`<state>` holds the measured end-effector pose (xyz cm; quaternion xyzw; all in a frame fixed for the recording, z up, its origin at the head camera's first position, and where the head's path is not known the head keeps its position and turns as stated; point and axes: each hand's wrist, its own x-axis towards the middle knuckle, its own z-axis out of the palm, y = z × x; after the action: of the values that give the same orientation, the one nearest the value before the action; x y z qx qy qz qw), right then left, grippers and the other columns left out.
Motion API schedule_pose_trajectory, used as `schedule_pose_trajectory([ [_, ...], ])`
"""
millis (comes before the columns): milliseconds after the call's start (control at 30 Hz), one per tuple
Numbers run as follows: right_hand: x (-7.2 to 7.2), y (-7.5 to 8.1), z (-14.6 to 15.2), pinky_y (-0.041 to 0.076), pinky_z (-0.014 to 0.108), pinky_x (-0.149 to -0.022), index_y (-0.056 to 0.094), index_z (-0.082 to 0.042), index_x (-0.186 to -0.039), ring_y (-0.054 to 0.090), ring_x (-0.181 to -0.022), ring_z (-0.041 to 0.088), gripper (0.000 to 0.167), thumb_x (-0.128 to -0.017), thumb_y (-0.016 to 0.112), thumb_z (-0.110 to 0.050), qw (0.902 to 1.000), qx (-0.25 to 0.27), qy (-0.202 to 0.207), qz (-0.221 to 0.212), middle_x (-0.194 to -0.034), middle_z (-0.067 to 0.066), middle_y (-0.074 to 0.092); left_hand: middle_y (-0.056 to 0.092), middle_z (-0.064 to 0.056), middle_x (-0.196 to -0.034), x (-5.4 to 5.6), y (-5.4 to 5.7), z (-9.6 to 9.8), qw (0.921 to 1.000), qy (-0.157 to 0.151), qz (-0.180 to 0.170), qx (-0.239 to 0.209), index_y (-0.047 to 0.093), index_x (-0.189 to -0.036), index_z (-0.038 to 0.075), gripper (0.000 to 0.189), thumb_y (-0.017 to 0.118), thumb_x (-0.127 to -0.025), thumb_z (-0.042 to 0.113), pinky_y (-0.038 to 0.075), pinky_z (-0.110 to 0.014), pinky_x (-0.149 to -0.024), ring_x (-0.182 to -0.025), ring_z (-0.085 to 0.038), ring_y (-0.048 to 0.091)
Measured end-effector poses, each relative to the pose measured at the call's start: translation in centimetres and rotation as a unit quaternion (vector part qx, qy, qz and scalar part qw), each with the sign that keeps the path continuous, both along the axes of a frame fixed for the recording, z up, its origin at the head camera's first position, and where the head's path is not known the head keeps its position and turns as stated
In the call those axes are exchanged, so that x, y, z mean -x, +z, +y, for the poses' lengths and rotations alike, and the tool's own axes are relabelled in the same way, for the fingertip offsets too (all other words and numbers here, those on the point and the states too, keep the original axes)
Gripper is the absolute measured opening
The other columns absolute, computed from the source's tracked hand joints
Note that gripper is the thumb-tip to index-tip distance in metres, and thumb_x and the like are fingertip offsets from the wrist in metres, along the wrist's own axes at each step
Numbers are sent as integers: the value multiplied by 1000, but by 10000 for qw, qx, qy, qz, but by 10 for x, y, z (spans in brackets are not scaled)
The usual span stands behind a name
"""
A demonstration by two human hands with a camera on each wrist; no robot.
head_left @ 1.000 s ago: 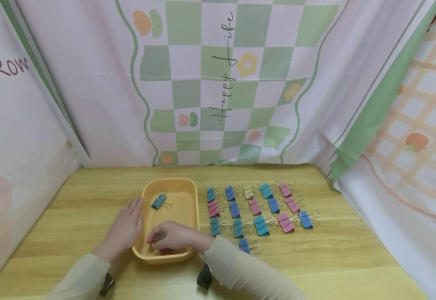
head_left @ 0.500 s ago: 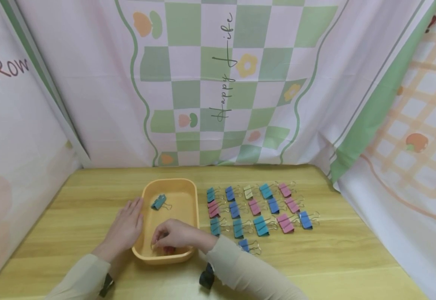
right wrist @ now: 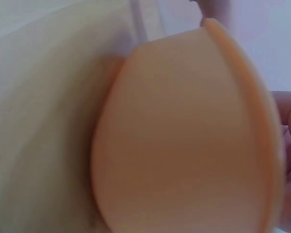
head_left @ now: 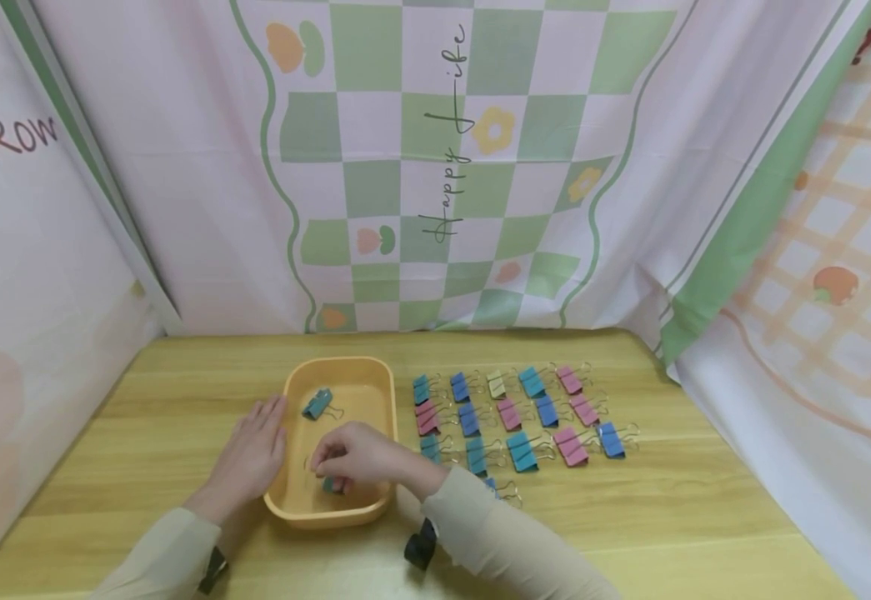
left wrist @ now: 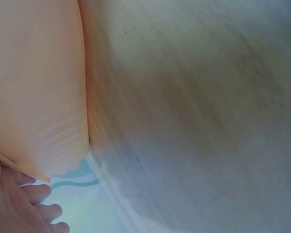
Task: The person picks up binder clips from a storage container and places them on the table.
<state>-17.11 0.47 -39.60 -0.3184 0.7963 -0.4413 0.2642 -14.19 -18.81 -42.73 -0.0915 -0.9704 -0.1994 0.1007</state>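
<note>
An orange-yellow plastic tray [head_left: 330,518] stands on the wooden table. My left hand [head_left: 251,454] rests with extended fingers against its left rim. Inside the tray's near half, my right hand [head_left: 363,454] has its fingers bent and pinches a binder clip, mostly hidden; a wire handle shows by the fingertips. Teal and pink clip parts [head_left: 339,484] show beneath the fingers, and I cannot tell which belongs to the held one. Another teal binder clip [head_left: 318,404] lies in the tray's far half. The wrist views show mainly the tray's outer wall [right wrist: 184,136].
Right of the tray, several binder clips [head_left: 523,451] in blue, teal, pink and yellow lie in rows, handles pointing right. A blue clip [head_left: 510,493] in the nearest row is partly covered by the right sleeve [head_left: 473,521]. Patterned curtains [head_left: 443,167] border the table.
My right hand has risen slightly and shifted right inside the tray, uncovering more of the teal and pink parts beneath it. The left hand stays against the rim.
</note>
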Motion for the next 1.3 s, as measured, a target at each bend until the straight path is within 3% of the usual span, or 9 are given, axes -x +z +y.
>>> schedule_pose_trajectory([
  [167,3,9,8,53,26,-51,66,-5,-86,58,-54,10,5,-88,62,-7,9994,143,-56,311,-71,-1,63,27,-29,-141,0,0,0,10000,5,10,4,27,-138,-11,48,36,-97,11,16,-57,-105,-128,-49,22],
  [567,10,27,37,54,31,-53,67,-5,-88,59,-59,16,6,-88,63,-9,9973,567,-460,107,-78,7,65,25,-29,-142,-1,2,1,10000,10,-35,10,25,-139,-11,48,35,-97,11,15,-57,-105,-129,-48,20],
  [900,15,28,61,54,30,-51,66,-4,-89,59,-60,13,6,-87,62,-8,9958,621,-591,322,-74,4,64,26,-29,-142,-1,2,1,10000,6,-3,24,26,-138,-12,48,35,-97,11,16,-58,-105,-128,-48,22],
  [1133,19,31,78,55,41,-59,65,1,-96,61,-62,19,13,-89,59,-8,9937,679,-881,110,-79,14,63,26,-30,-141,-1,2,1,10000,-7,-3,25,26,-138,-12,48,35,-97,11,16,-58,-104,-128,-48,21],
  [1300,22,29,89,55,45,-60,64,3,-98,63,-61,22,14,-89,58,-7,9898,816,-1160,116,-76,12,63,24,-29,-142,-1,2,1,10000,-6,-26,9,26,-138,-12,48,35,-97,11,15,-58,-105,-129,-49,20],
])
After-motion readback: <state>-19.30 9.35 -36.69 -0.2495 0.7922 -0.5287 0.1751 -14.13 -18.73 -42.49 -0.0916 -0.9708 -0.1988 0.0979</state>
